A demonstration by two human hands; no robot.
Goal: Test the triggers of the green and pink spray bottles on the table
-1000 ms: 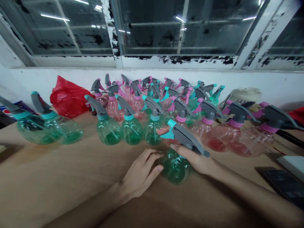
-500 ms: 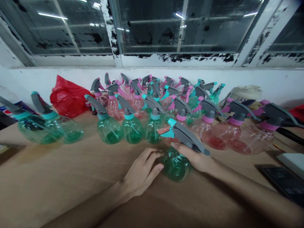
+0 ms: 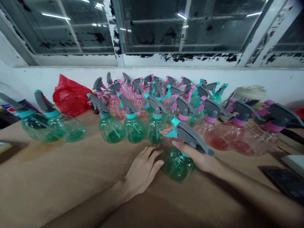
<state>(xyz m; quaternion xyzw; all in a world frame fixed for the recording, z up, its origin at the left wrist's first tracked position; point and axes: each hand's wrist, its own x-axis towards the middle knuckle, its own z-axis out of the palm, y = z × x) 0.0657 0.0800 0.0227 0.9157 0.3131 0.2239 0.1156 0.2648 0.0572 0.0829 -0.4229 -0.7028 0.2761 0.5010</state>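
Observation:
A green spray bottle (image 3: 178, 166) with a grey and turquoise trigger head is at the front of the table. My right hand (image 3: 194, 153) grips it around the neck, under the head; some of its fingers are hidden behind the bottle. To the bottle's left, my left hand (image 3: 144, 169) is low over the table with fingers apart, holding nothing. Just behind the hands stand several more green spray bottles (image 3: 134, 129). A pink spray bottle (image 3: 218, 137) is in the same row, to the right.
More pink and green bottles crowd back to the wall. At left are a red plastic bag (image 3: 71, 96) and two green bottles (image 3: 73, 129). A dark phone (image 3: 285, 182) lies at right, near a white object (image 3: 294, 163). A pale lidded container (image 3: 249, 93) stands behind.
The whole view has shifted slightly, so things appear a little further right. My right hand keeps its grip on the bottle, and my left hand now appears slightly more apart from it.

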